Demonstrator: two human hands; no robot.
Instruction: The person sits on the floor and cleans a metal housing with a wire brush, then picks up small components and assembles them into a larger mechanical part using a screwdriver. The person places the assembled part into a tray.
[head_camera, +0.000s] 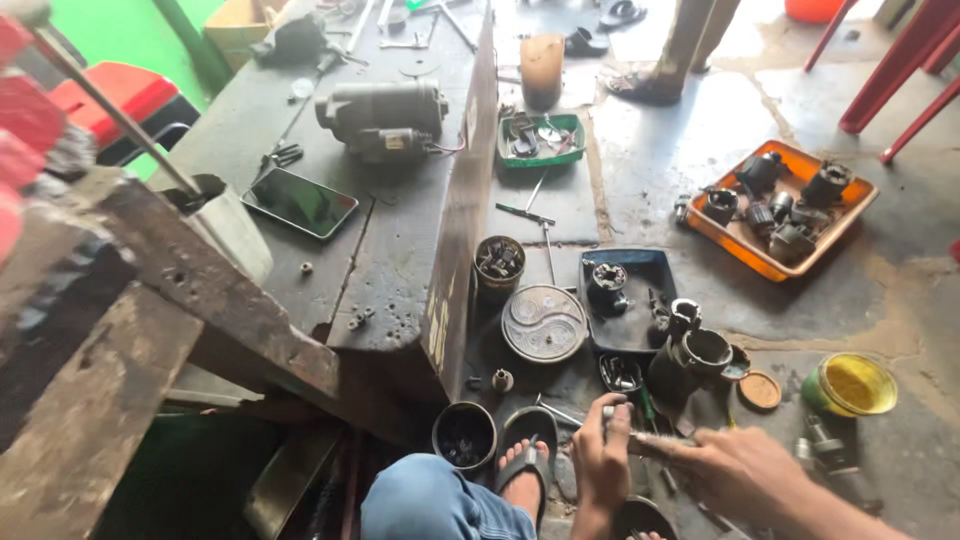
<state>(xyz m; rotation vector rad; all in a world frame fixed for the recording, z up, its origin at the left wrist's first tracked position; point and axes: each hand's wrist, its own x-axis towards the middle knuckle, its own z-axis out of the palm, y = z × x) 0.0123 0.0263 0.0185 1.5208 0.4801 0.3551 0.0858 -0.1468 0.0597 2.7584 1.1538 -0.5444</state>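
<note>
Low in the frame, just right of centre, I see my left hand (601, 452) closed in a firm grip around the near end of a thin metal rod (648, 443). My right hand (735, 468) pinches its other end, fingers curled shut. The rod lies level between them, just above the floor (650, 160). I judge it stiff, light for its length and probably oily, so likely to slip; the bare ends, where both hands sit, look like the surest hold. Just above it stands a dark motor housing (690, 358), near a blue tray (640, 272) and a round patterned lid (543, 322). The table (400, 230) fills the left.
</note>
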